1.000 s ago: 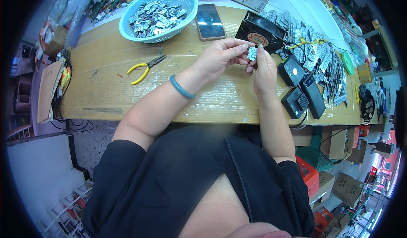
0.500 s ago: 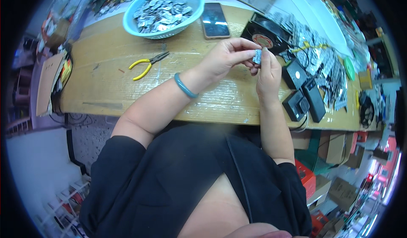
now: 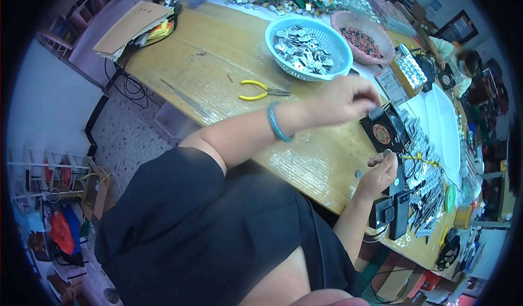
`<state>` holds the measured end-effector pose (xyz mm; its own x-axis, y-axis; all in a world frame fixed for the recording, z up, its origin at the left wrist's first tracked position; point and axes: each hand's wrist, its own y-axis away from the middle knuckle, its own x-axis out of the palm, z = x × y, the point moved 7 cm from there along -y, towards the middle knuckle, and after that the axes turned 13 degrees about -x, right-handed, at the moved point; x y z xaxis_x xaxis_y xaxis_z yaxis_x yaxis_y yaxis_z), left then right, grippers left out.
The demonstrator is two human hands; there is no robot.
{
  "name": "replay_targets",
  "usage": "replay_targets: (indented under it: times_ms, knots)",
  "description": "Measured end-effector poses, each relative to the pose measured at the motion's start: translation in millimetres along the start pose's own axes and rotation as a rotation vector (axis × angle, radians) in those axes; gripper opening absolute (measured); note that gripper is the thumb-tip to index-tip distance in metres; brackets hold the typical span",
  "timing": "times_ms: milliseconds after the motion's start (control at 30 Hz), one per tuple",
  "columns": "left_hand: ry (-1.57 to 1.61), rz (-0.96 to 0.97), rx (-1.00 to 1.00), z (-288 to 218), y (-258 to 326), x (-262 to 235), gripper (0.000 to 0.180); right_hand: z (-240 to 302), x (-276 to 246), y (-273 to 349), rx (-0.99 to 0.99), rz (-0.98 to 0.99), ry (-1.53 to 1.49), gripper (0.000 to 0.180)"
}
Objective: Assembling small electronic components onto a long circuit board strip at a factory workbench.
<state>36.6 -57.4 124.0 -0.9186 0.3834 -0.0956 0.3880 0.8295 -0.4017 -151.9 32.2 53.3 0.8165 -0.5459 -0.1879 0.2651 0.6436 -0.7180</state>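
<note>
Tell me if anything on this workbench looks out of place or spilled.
Nothing looks spilled. The left hand pinches a small grey part above a black fan; the right hand rests at the bench edge. Yellow pliers lie flat near the blue basket of metal pieces.

bare tabletop (image 3: 218,61) left, blue basket (image 3: 308,46) ahead

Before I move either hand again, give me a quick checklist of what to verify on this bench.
1. Left hand pinching a small grey part: ok, held above the black fan.
2. Right hand grip: cannot tell, the fingers curl but what they hold is hidden.
3. Hands apart from each other: ok, a clear gap.
4. Yellow pliers out of the way: ok, lying untouched on the bench.
5. Blue basket of metal parts upright: ok.
6. Small round piece beside the right hand: ok, lying loose on the bench.
</note>
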Motion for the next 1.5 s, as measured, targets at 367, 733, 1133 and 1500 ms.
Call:
replay_targets:
  times_ms: [367, 733, 1133, 1500]
  knots:
    - [-0.583, -0.384, 0.109, 47.3, -41.9, -203.4, 0.017, 49.4, -6.5, 44.4, -0.175, 0.353, 0.280, 0.040]
    - [-1.312, -0.474, -0.571, 237.0, -107.1, -425.6, 0.040, 16.5, -18.7, 116.3, -0.140, 0.410, 0.718, 0.026]
    - [-1.455, -0.256, -0.413, 237.1, -142.5, -426.9, 0.023, 24.3, -11.8, 109.3, -0.047, 0.338, 0.779, 0.026]
    - [-1.341, -0.304, -0.201, 177.2, -148.1, -406.8, 0.020, 19.5, -8.4, 103.4, -0.050, 0.340, 0.856, 0.029]
